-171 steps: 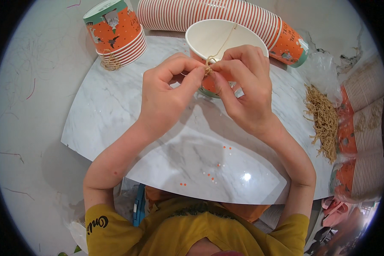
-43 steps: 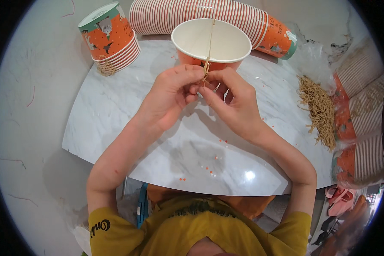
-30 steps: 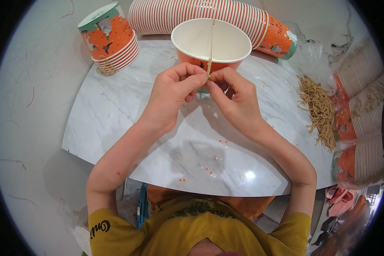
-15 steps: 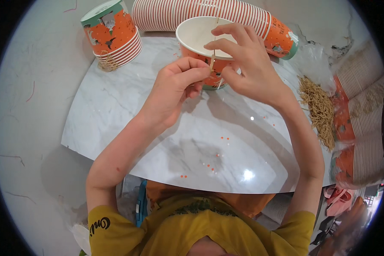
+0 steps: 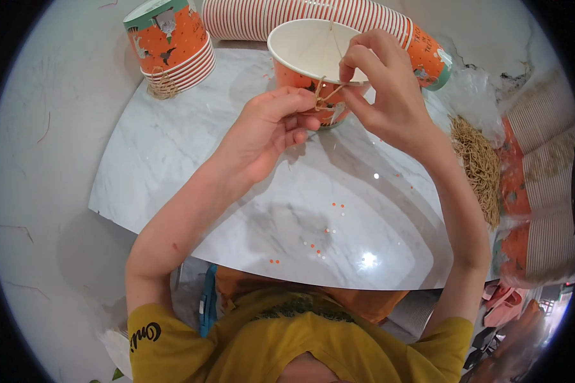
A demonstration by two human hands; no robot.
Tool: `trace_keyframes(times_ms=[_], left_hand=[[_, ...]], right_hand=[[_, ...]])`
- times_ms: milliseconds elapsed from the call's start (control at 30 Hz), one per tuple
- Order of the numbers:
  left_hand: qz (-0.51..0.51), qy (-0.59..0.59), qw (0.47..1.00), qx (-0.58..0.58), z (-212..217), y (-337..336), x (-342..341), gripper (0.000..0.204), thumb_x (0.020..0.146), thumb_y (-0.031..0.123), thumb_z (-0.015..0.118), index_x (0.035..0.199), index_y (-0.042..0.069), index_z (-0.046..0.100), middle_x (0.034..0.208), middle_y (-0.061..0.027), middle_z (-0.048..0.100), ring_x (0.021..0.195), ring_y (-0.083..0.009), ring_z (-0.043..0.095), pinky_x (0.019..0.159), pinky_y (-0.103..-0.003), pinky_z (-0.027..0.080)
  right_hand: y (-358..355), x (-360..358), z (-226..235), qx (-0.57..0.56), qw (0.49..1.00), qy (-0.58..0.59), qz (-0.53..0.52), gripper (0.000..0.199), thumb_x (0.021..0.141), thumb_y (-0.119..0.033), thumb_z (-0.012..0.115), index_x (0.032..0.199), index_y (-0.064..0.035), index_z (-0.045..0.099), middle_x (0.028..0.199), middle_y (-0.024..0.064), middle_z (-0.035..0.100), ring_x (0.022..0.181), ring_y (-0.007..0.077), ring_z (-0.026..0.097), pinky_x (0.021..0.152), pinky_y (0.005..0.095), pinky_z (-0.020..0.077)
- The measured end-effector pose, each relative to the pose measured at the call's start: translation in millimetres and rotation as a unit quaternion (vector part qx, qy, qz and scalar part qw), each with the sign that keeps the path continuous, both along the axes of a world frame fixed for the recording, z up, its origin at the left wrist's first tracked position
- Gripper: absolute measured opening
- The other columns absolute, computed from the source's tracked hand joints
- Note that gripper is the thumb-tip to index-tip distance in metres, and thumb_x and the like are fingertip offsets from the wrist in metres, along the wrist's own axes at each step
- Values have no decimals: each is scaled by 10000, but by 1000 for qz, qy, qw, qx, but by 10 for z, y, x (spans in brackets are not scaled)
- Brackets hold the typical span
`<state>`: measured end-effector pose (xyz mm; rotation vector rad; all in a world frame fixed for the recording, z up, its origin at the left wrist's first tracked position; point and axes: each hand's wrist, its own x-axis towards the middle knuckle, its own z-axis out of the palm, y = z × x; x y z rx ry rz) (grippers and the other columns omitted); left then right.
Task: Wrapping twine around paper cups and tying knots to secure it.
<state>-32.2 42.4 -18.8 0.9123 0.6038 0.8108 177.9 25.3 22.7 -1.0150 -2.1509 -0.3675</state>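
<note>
An orange paper tub [image 5: 289, 75] with a white inside and a green base stands upright near the far side of the table. Against its front, my left hand [image 5: 271, 124] pinches a loop of tan twine [image 5: 321, 96] between thumb and finger. My right hand [image 5: 395, 99] grips the twine's other strand in a pinch beside the rim. One length of the twine runs up across the mouth of the tub to its far rim. Whether a knot is drawn tight there I cannot make out.
A long row of nested tubs [image 5: 313, 14] lies behind. To the left stands an upside-down stack [image 5: 172, 48] with twine on its rim. A heap of tan twine [image 5: 476, 166] lies right, by bagged tub stacks [image 5: 543, 185]. Small orange and white dots speckle the marbled table [image 5: 191, 166].
My right hand has lowered and closed from spread fingers into a pinch on the twine. The strand between my hands now forms a loop at the tub's front.
</note>
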Motion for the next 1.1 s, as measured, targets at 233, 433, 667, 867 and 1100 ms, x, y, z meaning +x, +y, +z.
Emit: trace_keyframes(times_ms=[233, 433, 667, 867, 1100], left_hand=[[3, 11, 1000, 10, -35, -7, 50, 181, 950, 191, 627, 1054, 43, 638, 960, -21, 680, 803, -78, 623, 687, -227, 475], [31, 23, 998, 48, -81, 22, 62, 171, 951, 162, 628, 1045, 19, 640, 964, -35, 685, 783, -89, 622, 658, -223, 477], [24, 9, 998, 63, -33, 12, 53, 159, 954, 161, 636, 1034, 24, 651, 954, -32, 687, 783, -83, 618, 660, -223, 478], [21, -6, 998, 54, -33, 5, 61, 147, 964, 168, 633, 1015, 32, 649, 892, -4, 662, 734, -60, 592, 624, -202, 458], [25, -14, 998, 49, -43, 17, 60, 137, 959, 161, 639, 1009, 33, 642, 894, -8, 663, 738, -63, 596, 626, -202, 460]], right_hand=[[-150, 74, -142, 117, 992, -37, -40, 235, 691, 4, 696, 875, -88, 583, 1013, 69, 536, 967, 284, 533, 816, 419, 403], [-228, 49, -236, 106, 994, 15, -10, 235, 690, -10, 707, 885, -85, 600, 980, 53, 552, 880, 254, 523, 749, 388, 379], [-203, -89, -389, 115, 990, 79, 33, 321, 714, -47, 742, 1017, -84, 643, 920, 44, 580, 820, 235, 563, 686, 363, 396], [-118, -116, -534, 171, 985, 18, 34, 342, 683, -30, 738, 1013, -68, 656, 884, 43, 589, 796, 227, 574, 664, 350, 412], [-77, -115, -568, 165, 985, 40, 36, 242, 667, -15, 711, 897, -40, 641, 889, 51, 596, 784, 235, 571, 668, 342, 444]])
